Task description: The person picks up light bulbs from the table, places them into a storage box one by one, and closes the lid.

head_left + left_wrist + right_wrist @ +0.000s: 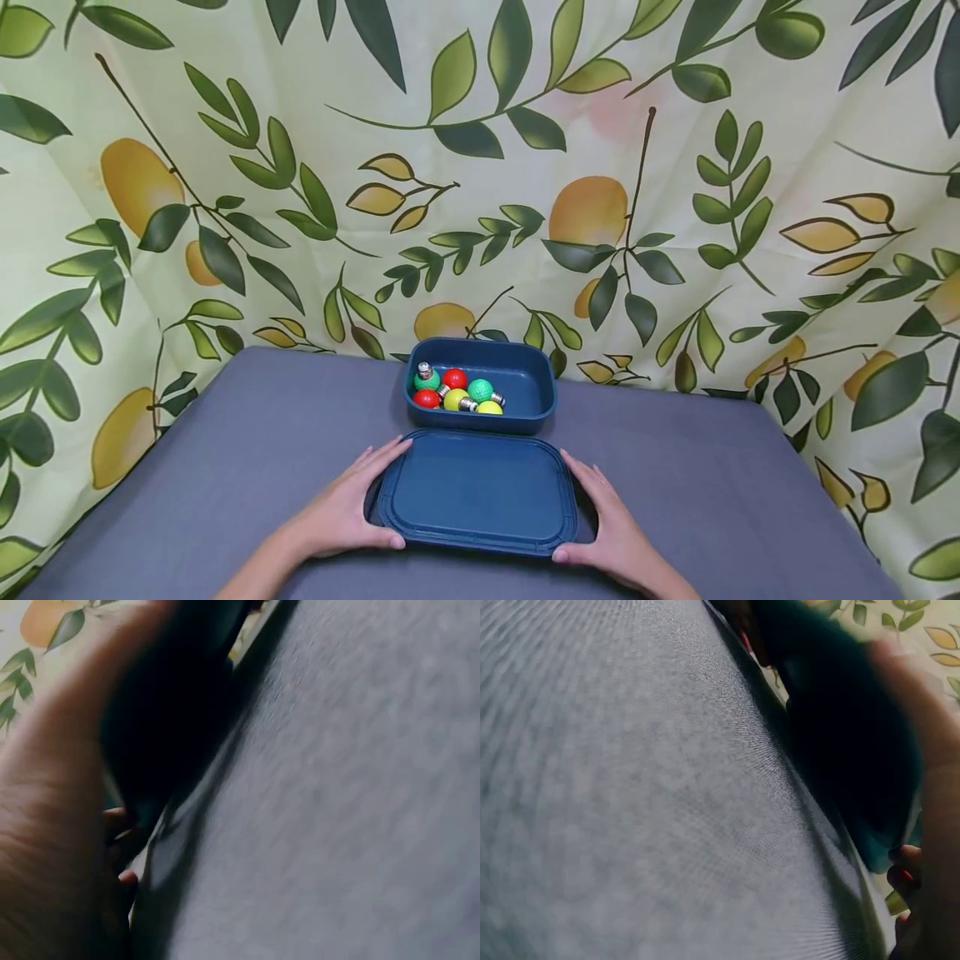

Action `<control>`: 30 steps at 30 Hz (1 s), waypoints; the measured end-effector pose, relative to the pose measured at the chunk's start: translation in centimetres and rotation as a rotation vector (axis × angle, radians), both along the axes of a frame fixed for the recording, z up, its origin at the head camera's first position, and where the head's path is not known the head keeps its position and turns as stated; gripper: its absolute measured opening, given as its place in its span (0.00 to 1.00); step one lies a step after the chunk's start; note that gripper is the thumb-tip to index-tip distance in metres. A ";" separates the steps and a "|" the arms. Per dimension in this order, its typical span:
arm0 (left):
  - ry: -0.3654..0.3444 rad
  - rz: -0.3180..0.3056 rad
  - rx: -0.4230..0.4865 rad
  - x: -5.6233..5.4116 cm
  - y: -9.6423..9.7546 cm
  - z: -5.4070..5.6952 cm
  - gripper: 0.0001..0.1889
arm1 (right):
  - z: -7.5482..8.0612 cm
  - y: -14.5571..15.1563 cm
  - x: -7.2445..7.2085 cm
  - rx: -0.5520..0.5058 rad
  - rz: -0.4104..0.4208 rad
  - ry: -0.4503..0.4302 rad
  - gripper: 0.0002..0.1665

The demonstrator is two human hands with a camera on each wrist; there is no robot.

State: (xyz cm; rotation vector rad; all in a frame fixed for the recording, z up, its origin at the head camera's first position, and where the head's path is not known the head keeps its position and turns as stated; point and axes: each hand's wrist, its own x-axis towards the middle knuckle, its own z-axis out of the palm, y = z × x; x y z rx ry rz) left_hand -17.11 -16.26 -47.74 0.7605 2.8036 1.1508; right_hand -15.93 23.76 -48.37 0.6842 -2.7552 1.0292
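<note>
Both hands hold a dark blue rectangular lid [480, 492] by its short sides, its rimmed face turned up in the head view. The left hand [348, 504] grips the left side, thumb at the near corner and fingers at the far one. On the opposite side the right hand [611, 529] mirrors this grip. Just behind the lid stands an uncovered blue box [528, 387]. Several small coloured light bulbs lie in its left part, among them a red bulb [454, 379], a green bulb [480, 390] and a yellow bulb [455, 400]. In both wrist views the lid's dark underside [172, 712] shows above the cloth.
Grey cloth [675, 475] covers the table under the box and lid. A curtain [480, 167] printed with leaves and fruit hangs along the back and both sides, close behind the box.
</note>
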 end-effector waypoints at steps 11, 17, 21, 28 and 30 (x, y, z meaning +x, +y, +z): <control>-0.045 0.041 0.415 1.4 2.7 0.5 0.45 | 1.6 -1.7 1.7 -0.286 -0.096 -0.224 0.43; 0.010 0.063 0.536 2.2 4.1 1.0 0.40 | 3.0 -3.3 2.7 -0.488 -0.141 -0.204 0.42; 0.164 0.081 0.592 2.0 5.0 1.2 0.39 | 3.6 -3.7 2.6 -0.573 -0.106 -0.078 0.42; 0.584 -0.007 0.677 -0.7 5.3 2.3 0.45 | 4.7 -4.8 1.1 -0.672 0.037 0.155 0.49; 0.647 -0.028 0.677 -1.5 5.3 2.8 0.47 | 4.7 -5.1 0.3 -0.720 0.117 0.222 0.52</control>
